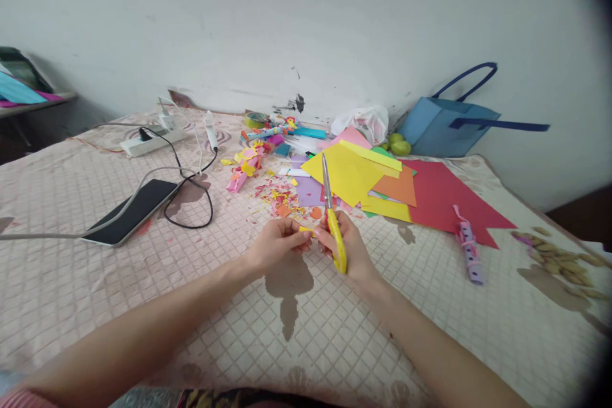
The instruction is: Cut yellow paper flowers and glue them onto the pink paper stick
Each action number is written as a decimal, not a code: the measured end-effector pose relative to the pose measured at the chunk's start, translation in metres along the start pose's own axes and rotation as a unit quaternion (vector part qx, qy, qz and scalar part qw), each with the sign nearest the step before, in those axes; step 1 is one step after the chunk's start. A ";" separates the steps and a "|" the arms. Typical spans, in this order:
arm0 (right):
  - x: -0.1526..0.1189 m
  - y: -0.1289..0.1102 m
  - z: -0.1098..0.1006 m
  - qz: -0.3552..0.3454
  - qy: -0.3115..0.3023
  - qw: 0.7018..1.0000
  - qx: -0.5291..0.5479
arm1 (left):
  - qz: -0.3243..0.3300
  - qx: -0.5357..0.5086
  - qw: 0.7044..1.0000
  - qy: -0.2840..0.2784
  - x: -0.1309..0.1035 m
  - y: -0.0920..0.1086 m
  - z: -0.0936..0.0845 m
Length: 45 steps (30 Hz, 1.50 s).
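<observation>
My left hand (282,242) pinches a small yellow paper piece (306,229) between thumb and fingers, low over the middle of the table. Close beside it on the right, my right hand (347,245) holds yellow-handled scissors (337,236), their blades pointing away from me. The right fingertips are at the right end of the yellow piece. Beyond the hands lie small colored paper scraps (280,197) and a yellow sheet (342,172) on a stack of colored paper.
A tablet-like device (134,210) with cables and a power strip (153,140) lie left. Red paper (444,197), a decorated purple roll (469,252), unshelled nuts (559,261) and a blue bag (444,124) are right. A pink decorated roll (246,166) lies beyond my left hand.
</observation>
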State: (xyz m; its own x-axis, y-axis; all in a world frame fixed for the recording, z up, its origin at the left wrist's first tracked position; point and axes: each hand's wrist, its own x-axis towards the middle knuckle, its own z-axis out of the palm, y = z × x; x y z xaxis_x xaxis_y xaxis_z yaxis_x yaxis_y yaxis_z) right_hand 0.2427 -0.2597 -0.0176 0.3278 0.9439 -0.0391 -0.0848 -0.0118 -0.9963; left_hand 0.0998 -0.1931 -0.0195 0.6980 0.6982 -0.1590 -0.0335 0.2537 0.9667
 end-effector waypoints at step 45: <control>0.001 -0.003 0.001 0.026 -0.025 0.999 0.027 | -0.044 0.034 0.998 -0.027 0.000 0.007 -0.006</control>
State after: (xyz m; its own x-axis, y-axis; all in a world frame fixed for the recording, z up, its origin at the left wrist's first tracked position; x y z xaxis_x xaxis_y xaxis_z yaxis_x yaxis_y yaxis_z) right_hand 0.2423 -0.2589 -0.0146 0.2746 0.9578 -0.0849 -0.1520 -0.0440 -0.9874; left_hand 0.0954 -0.1875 -0.0138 0.7341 0.6371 -0.2351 0.0772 0.2656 0.9610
